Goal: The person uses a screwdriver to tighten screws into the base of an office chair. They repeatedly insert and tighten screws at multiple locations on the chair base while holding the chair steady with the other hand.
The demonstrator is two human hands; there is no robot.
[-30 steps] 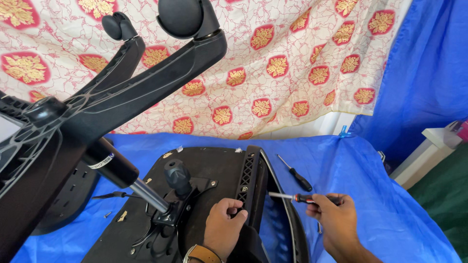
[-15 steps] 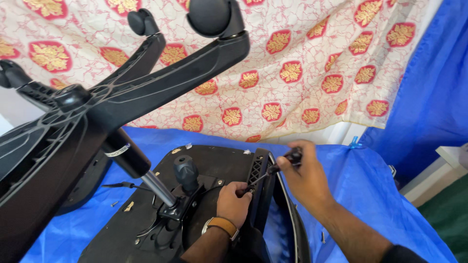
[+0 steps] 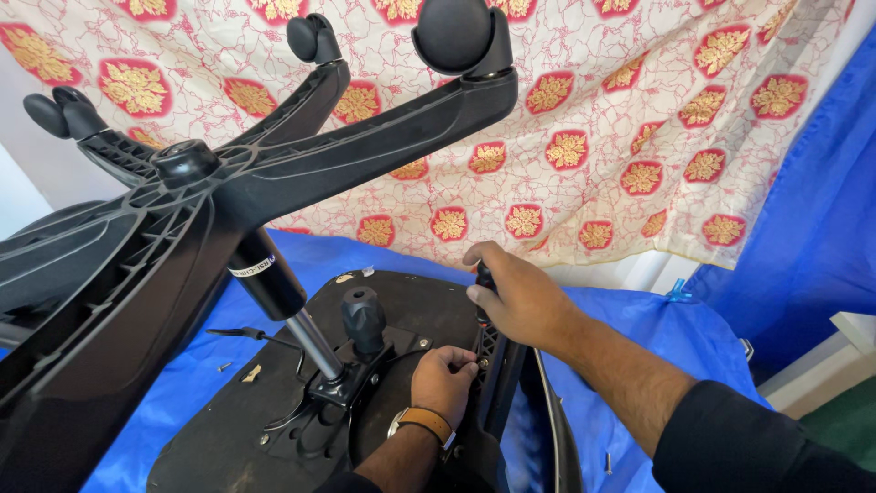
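An upturned black office chair lies on a blue tarp [image 3: 639,329], its seat underside [image 3: 246,411] facing up. My right hand [image 3: 516,297] grips a black-handled screwdriver [image 3: 484,278], held upright with its tip down at the armrest bracket [image 3: 490,361] on the seat's right edge. My left hand [image 3: 444,379], with a tan-strapped watch on the wrist, pinches something small at the bracket just below the screwdriver tip. The star base [image 3: 274,173] with its casters rises up and to the left, on the gas cylinder [image 3: 287,310].
A black adjustment knob [image 3: 363,315] stands on the seat mechanism beside the cylinder. Small screws and bits [image 3: 248,372] lie on the tarp at the left, and one screw [image 3: 608,464] at the right. A red-and-gold patterned cloth [image 3: 639,119] hangs behind.
My right hand picked the screwdriver up from the tarp, carried it left and stood it upright over the bracket. My left hand has stayed at the bracket. The view has shifted slightly.
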